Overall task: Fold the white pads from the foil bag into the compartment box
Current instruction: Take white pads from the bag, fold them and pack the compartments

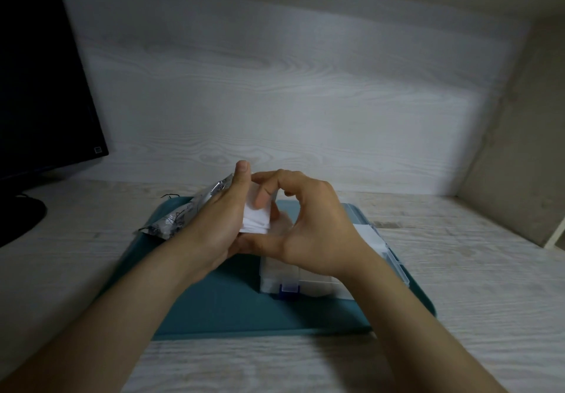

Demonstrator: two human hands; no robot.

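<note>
Both hands meet above a teal mat (220, 301). My left hand (220, 224) holds a white pad (256, 220) upright, thumb raised along its left edge. My right hand (308, 224) pinches the same pad from the right, forefinger bent over its top and thumb beneath. The pad looks folded into layers. Behind my left hand the silver foil bag (183, 212) lies on the mat's far left corner. The clear compartment box (305, 282) with a blue latch (289, 289) sits under my right wrist, with its open lid (388, 245) to the right; white pads show inside.
A dark monitor (42, 86) on a round base (18, 218) stands at the far left of the pale wooden desk (474, 285). A wood-grain wall panel (275, 86) rises behind, and a beige side wall closes the right.
</note>
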